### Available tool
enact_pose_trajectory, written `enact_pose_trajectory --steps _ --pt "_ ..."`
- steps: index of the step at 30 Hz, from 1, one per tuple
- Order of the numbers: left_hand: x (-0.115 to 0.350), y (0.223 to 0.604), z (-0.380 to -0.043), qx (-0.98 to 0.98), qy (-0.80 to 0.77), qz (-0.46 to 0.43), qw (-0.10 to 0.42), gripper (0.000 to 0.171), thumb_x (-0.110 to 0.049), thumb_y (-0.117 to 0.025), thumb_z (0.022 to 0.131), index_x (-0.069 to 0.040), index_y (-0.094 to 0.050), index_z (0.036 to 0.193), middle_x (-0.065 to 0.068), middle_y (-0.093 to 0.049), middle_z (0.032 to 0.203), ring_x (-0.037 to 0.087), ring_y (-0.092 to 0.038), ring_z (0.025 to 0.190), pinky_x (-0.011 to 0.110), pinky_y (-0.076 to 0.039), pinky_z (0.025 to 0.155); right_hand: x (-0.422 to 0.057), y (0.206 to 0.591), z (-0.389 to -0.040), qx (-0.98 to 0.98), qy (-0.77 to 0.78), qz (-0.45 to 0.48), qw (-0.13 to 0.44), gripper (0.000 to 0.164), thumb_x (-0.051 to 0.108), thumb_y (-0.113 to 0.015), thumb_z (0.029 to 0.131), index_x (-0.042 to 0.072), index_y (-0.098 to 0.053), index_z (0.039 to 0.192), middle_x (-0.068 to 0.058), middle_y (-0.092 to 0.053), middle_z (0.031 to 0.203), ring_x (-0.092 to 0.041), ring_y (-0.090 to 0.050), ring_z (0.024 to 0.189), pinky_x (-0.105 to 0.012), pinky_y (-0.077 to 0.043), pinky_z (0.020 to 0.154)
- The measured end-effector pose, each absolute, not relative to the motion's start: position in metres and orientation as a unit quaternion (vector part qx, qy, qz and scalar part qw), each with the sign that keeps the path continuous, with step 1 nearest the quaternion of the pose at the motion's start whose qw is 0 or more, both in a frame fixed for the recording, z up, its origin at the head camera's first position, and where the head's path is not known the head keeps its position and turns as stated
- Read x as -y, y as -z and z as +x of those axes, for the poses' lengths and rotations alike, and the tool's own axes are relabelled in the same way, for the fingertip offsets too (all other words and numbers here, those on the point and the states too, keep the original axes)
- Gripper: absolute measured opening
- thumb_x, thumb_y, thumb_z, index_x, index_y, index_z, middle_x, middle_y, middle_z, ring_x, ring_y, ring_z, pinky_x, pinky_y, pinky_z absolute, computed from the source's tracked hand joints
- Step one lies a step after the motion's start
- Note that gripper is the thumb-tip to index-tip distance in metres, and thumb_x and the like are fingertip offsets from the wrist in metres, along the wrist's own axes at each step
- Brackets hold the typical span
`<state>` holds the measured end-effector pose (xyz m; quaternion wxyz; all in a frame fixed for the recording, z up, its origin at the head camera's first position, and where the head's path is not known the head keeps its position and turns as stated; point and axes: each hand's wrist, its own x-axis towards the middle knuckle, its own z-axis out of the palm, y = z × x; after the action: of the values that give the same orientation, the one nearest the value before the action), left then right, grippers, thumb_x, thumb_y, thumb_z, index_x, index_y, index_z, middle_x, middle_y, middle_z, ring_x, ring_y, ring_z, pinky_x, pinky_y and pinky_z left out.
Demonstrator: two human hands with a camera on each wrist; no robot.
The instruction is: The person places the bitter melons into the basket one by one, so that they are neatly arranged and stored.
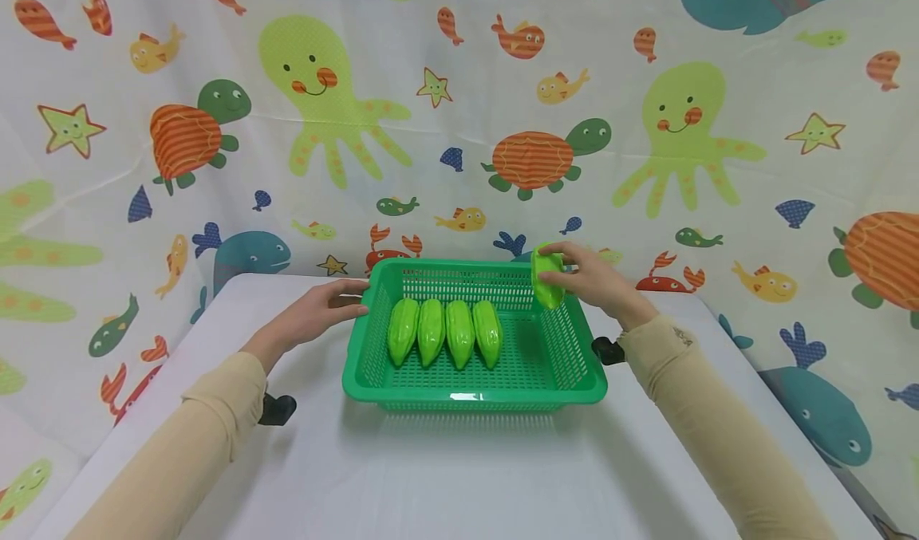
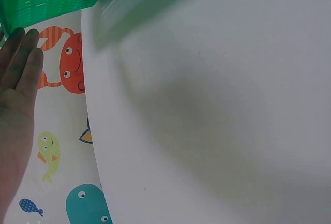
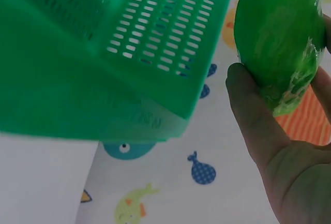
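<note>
A green basket [image 1: 474, 396] with slotted walls sits on the table. Several glossy green, lengthwise-ridged fruits, which look like star fruits [image 1: 459, 333], stand side by side in its left and middle part. My right hand [image 1: 592, 277] pinches another star fruit [image 1: 548, 281] between thumb and fingers, above the basket's back right corner. In the right wrist view this star fruit [image 3: 279, 38] appears close up, with the thumb on its near side. My left hand [image 1: 316, 313] is at the basket's left rim, fingers fairly straight and fingertips at its edge; the left wrist view shows them against the wall [image 2: 57, 1].
The white table [image 1: 459, 476] spreads around the basket. Behind it hangs a curtain [image 1: 474, 109] printed with sea animals. A dark wrist device [image 1: 276, 409] is under the left sleeve, and another [image 1: 609, 350] is by the right cuff.
</note>
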<state>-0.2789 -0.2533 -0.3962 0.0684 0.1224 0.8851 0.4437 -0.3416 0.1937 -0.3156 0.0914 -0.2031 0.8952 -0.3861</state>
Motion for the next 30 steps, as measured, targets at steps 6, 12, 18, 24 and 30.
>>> enact_pose_trajectory --steps 6,12,18,24,30 --pt "0.253 0.396 -0.28 -0.884 -0.446 0.124 0.07 0.069 -0.044 -0.061 0.095 -0.009 -0.038 0.149 0.017 -0.043 0.148 0.037 -0.043 0.135 0.055 -0.04 0.106 -0.181 0.322 -0.343 -0.897 0.375 -0.208 0.11 0.049 0.036 -0.064 0.095 0.019 -0.049 0.139 -0.02 -0.045 0.14 -0.036 -0.049 0.122 -0.051 -0.049 0.094" --pt "0.253 0.395 -0.281 -0.882 -0.449 0.125 0.07 0.069 -0.044 -0.061 0.095 -0.009 -0.038 0.149 0.017 -0.043 0.148 0.037 -0.043 0.135 0.055 -0.04 0.106 -0.173 0.331 -0.348 -0.902 0.355 -0.207 0.134 0.049 0.034 -0.064 0.096 0.02 -0.049 0.14 -0.02 -0.038 0.149 -0.039 -0.037 0.136 -0.056 -0.044 0.101" --pt "0.252 0.395 -0.281 -0.882 -0.449 0.125 0.07 0.069 -0.043 -0.062 0.095 -0.008 -0.038 0.149 0.017 -0.044 0.148 0.037 -0.043 0.135 0.055 -0.04 0.106 -0.163 0.342 -0.352 -0.897 0.347 -0.209 0.174 0.049 0.029 -0.064 0.096 0.016 -0.049 0.141 -0.021 -0.036 0.15 -0.04 -0.039 0.135 -0.049 -0.048 0.097" --pt "0.253 0.395 -0.281 -0.883 -0.447 0.126 0.071 0.069 -0.044 -0.061 0.095 -0.009 -0.038 0.149 0.017 -0.044 0.148 0.037 -0.043 0.135 0.055 -0.04 0.106 -0.154 0.346 -0.35 -0.904 0.323 -0.215 0.181 0.049 0.026 -0.065 0.096 0.013 -0.05 0.141 -0.017 -0.042 0.146 -0.034 -0.049 0.123 -0.042 -0.052 0.089" --pt "0.254 0.396 -0.28 -0.883 -0.447 0.121 0.075 0.069 -0.045 -0.061 0.095 -0.01 -0.037 0.15 0.017 -0.043 0.149 0.038 -0.041 0.136 0.057 -0.038 0.106 -0.146 0.353 -0.352 -0.918 0.284 -0.21 0.182 0.046 0.026 -0.065 0.095 0.014 -0.052 0.138 -0.016 -0.045 0.145 -0.031 -0.051 0.117 -0.046 -0.047 0.095"
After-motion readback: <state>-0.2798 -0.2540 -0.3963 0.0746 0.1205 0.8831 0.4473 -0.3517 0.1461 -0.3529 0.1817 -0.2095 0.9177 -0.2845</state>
